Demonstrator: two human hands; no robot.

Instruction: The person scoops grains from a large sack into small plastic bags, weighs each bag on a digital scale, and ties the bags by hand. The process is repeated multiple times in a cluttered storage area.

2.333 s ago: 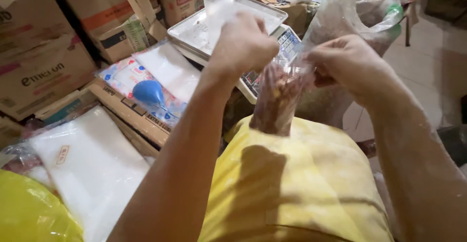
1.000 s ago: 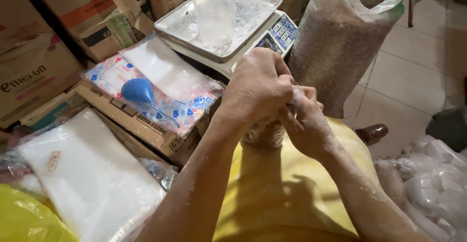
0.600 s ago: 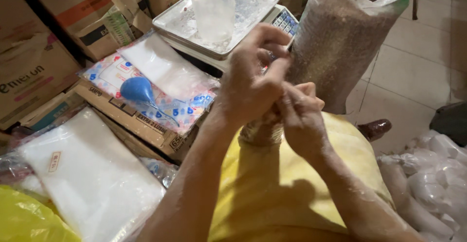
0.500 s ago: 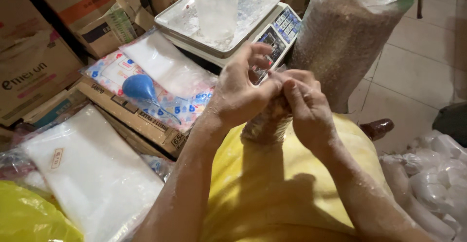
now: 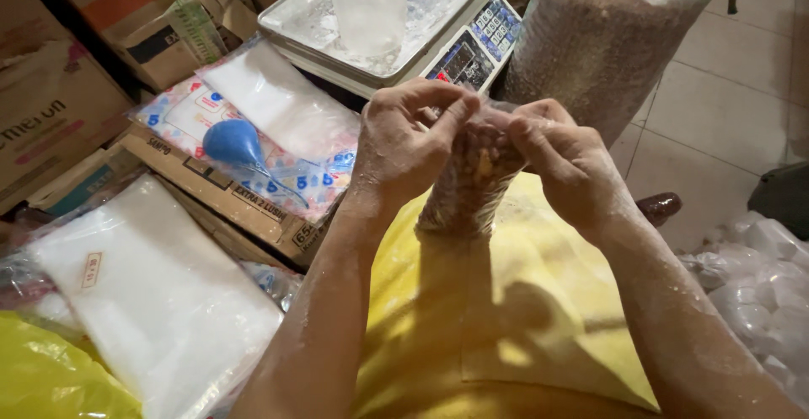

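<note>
A small clear plastic bag (image 5: 468, 187) filled with brownish grains stands on my yellow-clad lap. My left hand (image 5: 404, 141) pinches the bag's top from the left, fingers curled over the twisted neck. My right hand (image 5: 565, 162) grips the same neck from the right, its thumb pressed against the plastic. Both hands are dusted with white powder. The neck of the bag is hidden between my fingers.
A digital scale (image 5: 472, 44) with a metal tray (image 5: 291, 19) holding an upright clear bag (image 5: 366, 2) stands ahead. A large sack of grain (image 5: 590, 40) is at the upper right. Stacks of flat plastic bags (image 5: 152, 293), a blue bulb (image 5: 232, 143) and cardboard boxes (image 5: 59, 116) lie left.
The filled bag came down from in front of the sack onto my lap. Both hands closed together on its neck and have been working around the top.
</note>
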